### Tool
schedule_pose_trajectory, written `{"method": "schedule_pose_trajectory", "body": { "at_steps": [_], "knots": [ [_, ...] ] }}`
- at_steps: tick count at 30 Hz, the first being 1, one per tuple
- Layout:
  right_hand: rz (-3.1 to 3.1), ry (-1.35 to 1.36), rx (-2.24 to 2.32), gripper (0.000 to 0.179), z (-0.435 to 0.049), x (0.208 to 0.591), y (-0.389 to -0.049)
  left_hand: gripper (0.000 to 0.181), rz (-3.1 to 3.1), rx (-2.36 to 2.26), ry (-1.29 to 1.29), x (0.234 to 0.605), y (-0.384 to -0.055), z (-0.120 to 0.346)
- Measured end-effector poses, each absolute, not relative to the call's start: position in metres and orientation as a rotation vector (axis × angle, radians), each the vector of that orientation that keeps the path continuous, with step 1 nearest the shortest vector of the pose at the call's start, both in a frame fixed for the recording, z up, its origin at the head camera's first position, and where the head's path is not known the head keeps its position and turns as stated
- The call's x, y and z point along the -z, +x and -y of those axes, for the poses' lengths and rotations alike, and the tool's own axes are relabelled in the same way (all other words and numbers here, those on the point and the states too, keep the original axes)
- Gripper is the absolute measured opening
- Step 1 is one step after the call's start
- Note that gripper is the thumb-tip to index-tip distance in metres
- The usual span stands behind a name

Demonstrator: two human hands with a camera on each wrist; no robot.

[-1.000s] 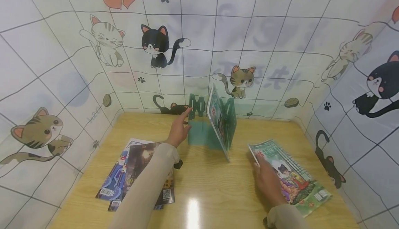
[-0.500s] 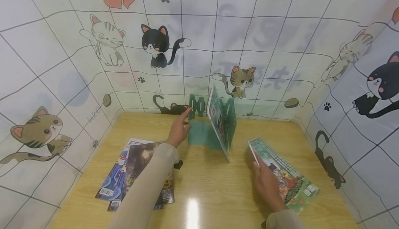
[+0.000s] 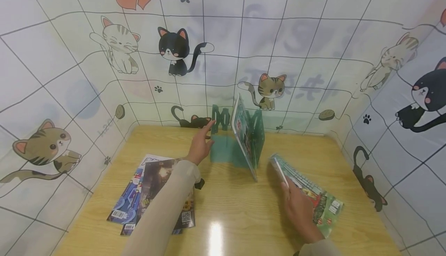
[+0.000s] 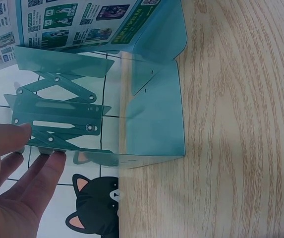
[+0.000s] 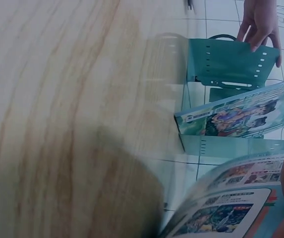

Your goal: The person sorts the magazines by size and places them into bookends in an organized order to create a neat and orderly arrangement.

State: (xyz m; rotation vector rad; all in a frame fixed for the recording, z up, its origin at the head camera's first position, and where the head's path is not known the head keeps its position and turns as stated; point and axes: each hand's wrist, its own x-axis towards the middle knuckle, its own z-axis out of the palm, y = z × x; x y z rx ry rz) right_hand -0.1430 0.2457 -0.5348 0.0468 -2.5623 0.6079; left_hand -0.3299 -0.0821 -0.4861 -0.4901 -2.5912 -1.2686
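Observation:
A teal metal adjustable bookend [image 3: 223, 149] stands at the back of the table, with scissor links along its back. My left hand [image 3: 200, 145] pinches the edge of its left side panel, thumb on one face and fingers on the other [image 4: 25, 173]. One magazine [image 3: 244, 136] stands upright in the bookend, leaning near the right panel. To the right of the bookend, my right hand [image 3: 299, 209] grips a second magazine [image 3: 327, 213] by its near left edge, tilted, its green illustrated cover showing. In the right wrist view, printed back of this magazine [image 5: 231, 213] shows.
Several overlapping magazines [image 3: 156, 186] lie on the left of the wooden table [image 3: 230, 209], partly under my left forearm. A cat-patterned cloth wall [image 3: 223, 54] encloses the table at the back and both sides.
The magazine in my right hand has tilted up further and swung a little left, so less of its cover shows. My left hand, the bookend and the standing magazine keep their places.

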Motion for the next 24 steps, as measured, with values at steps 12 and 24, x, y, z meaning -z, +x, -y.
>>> {"method": "schedule_pose_trajectory", "body": {
  "at_steps": [12,24],
  "knots": [
    [2.628,0.061,-0.555,0.026,-0.249,0.515,-0.136,0.082,2.603,1.269,-0.481,0.485,-0.329,0.081],
    [2.661,-0.050,-0.509,0.036,-0.269,0.496,-0.127,0.083,2.577,1.266,-0.497,0.485,-0.329,0.082]
  ]
}}
